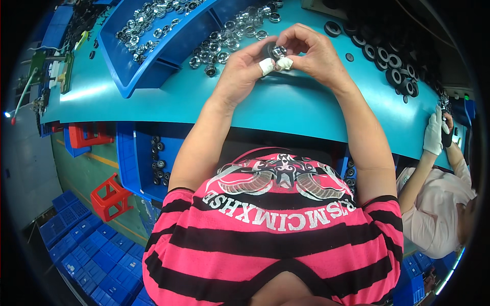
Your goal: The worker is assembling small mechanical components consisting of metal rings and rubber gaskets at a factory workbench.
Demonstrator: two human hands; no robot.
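In the head view, both hands meet above the teal tabletop (190, 104), working on one small chrome rim (278, 52) with a dark round piece (266, 49) just beside it. The left hand (239, 71) has its fingers around the dark piece, its thumb pointing inward in a white wrap (266, 66). The right hand (322, 60) arches over from the other side, its index finger and thumb, also wrapped in white, pinching the rim. How the rim and dark piece join is hidden by the fingers.

Loose chrome rims (212, 50) lie left of the hands, beside a blue bin (162, 69) that holds more of them. Black rings (395, 76), many with grey centres, are strewn to the right of the hands. At the far right, a co-worker's white-gloved hand (433, 135) is raised near the tabletop's edge.
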